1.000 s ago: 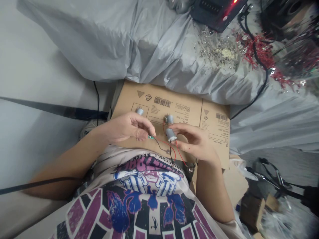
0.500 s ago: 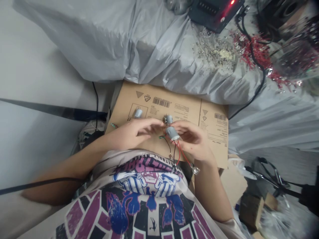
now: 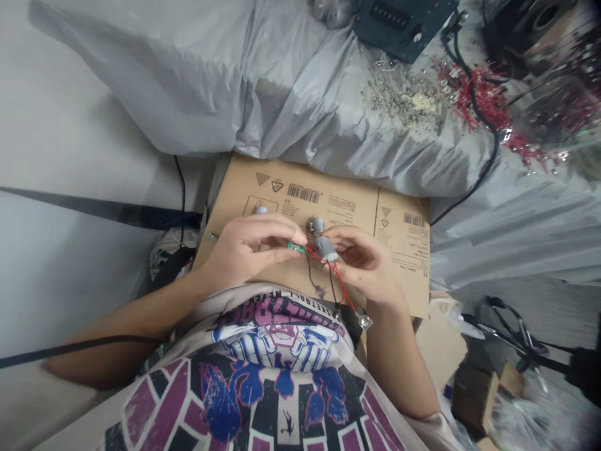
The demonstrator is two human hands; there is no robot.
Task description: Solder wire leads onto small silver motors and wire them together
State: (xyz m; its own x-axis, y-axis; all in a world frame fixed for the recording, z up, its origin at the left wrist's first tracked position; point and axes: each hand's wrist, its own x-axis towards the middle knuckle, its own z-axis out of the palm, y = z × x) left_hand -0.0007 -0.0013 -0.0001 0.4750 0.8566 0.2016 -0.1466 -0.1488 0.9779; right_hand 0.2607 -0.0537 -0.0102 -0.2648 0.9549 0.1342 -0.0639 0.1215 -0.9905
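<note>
My left hand (image 3: 246,250) pinches a small green circuit board (image 3: 295,247) between thumb and fingertips. My right hand (image 3: 364,263) grips a small grey cylindrical motor (image 3: 325,248) just to the right of the board. Red and black wires (image 3: 331,283) run from the board and motor down toward my shirt, ending at a small clear part (image 3: 365,321). Both hands hover over a flat cardboard sheet (image 3: 352,213) on my lap. Two more grey motors lie on the cardboard, one (image 3: 317,224) just behind my right fingers, another (image 3: 260,209) behind my left hand.
A grey plastic sheet (image 3: 263,88) covers the surface beyond the cardboard. On it lie a pile of small metal parts (image 3: 413,100), red wire bundles (image 3: 488,100), a dark device (image 3: 399,22) and black cables (image 3: 488,156). Clutter and cardboard scraps (image 3: 474,388) sit lower right.
My hands came together, then the left drew back slightly; the green board now shows between its fingertips next to the motor. The red light on the dark device no longer shows.
</note>
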